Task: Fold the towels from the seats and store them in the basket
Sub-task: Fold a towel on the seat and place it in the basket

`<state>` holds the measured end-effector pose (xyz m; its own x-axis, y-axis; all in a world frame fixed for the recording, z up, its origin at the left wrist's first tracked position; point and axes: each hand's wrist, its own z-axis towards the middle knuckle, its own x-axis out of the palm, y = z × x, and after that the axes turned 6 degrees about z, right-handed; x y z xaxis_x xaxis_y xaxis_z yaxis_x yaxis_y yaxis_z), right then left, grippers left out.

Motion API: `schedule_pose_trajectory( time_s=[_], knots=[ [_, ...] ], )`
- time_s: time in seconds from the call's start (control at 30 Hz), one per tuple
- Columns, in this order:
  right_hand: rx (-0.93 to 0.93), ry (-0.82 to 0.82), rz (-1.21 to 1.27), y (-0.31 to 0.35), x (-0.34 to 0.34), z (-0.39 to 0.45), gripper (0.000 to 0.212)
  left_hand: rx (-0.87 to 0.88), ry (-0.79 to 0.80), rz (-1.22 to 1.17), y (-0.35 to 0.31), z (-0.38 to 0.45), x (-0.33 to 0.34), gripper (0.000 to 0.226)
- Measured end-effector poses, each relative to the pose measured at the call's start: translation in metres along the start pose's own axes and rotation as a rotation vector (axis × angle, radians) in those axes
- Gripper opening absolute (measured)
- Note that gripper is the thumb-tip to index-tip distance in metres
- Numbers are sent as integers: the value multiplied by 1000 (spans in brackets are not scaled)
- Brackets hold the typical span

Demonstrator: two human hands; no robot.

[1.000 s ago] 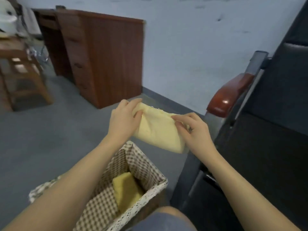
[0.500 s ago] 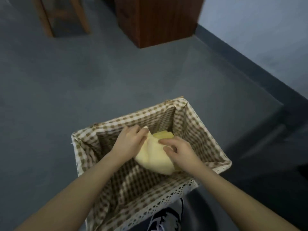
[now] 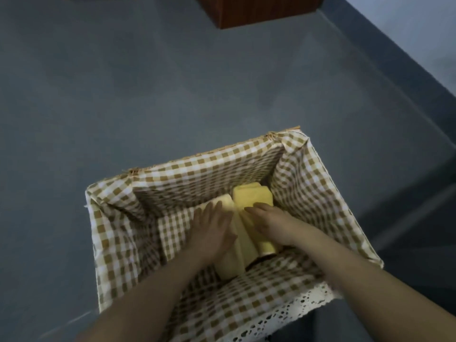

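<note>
A wicker basket (image 3: 204, 160) lined with brown-and-white checked cloth stands on the floor below me. Inside, at the right, a deeper yellow folded towel (image 3: 251, 196) rests against the far corner. A paler yellow folded towel (image 3: 240, 243) stands on edge just left of it, low in the basket. My left hand (image 3: 212, 230) lies flat against the pale towel's left side. On its right side my right hand (image 3: 271, 223) presses, fingertips touching the deeper yellow towel. The pale towel is squeezed between both hands.
Grey carpet (image 3: 123, 82) surrounds the basket. A corner of a reddish wooden cabinet (image 3: 259, 11) shows at the top edge. A dark baseboard (image 3: 394, 77) runs diagonally along the wall on the right. White lace trim (image 3: 296, 314) hangs over the basket's near rim.
Both hands have carried the pale towel from beside the seat down into the basket and now press it in beside the other towel. My view has tilted down over the basket.
</note>
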<state>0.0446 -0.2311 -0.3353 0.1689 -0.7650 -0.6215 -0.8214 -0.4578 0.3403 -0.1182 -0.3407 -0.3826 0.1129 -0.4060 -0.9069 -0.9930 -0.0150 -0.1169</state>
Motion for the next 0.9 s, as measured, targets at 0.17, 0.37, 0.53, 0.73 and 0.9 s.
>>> schedule_pose_trajectory(
  time_s=[0.17,0.37,0.53,0.73,0.9],
  knots=[
    [-55,-1,17,-12,7,29,63,-99,105,-54,-19,17,32,85],
    [-46,17,-136,-27,24,42,86,63,68,74,27,26,42,90],
    [-64,-11,-242,-21,27,37,92,59,-15,56,2,18,33,89],
    [-96,-19,-365,-33,32,44,102,-95,91,-129,-30,4,45,102],
    [-94,26,-335,-34,29,44,100,-79,97,-40,-14,21,43,107]
  ],
)
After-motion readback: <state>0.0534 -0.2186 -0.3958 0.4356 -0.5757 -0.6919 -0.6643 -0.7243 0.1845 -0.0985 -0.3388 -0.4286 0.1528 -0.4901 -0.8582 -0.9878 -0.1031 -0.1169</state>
